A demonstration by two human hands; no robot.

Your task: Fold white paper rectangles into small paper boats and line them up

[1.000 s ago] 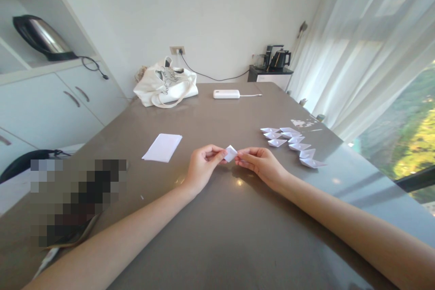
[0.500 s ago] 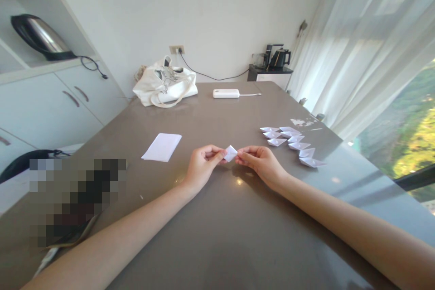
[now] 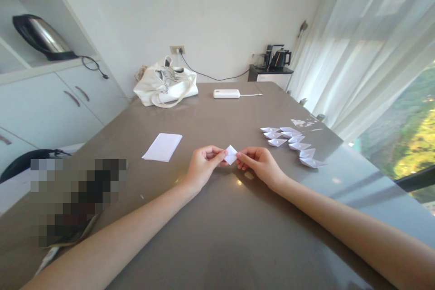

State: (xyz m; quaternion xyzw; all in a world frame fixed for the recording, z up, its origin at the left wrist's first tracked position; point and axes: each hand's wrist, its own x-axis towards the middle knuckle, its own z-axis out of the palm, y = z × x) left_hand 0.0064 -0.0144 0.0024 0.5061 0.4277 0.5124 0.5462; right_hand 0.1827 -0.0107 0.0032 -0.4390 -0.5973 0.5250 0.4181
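A small white folded paper (image 3: pixel 231 155), diamond-shaped with creases on its face, is held up over the table between my two hands. My left hand (image 3: pixel 205 163) pinches its left corner between thumb and fingers. At the opposite corner, my right hand (image 3: pixel 258 163) grips it the same way. Several white folded paper boats (image 3: pixel 277 142) stand in rows on the table to the right. To the left lies a stack of white paper sheets (image 3: pixel 162 147).
A white bag (image 3: pixel 165 86) and a white power bank (image 3: pixel 226 94) with a short cable rest at the table's (image 3: pixel 217 244) far side. Paper scraps (image 3: pixel 303 123) lie near the right edge. A blurred-out object (image 3: pixel 78 204) sits at the left, by my forearm.
The paper's diamond face shows more squarely now. My right fingers have shifted slightly at its right corner; the left hand has hardly moved.
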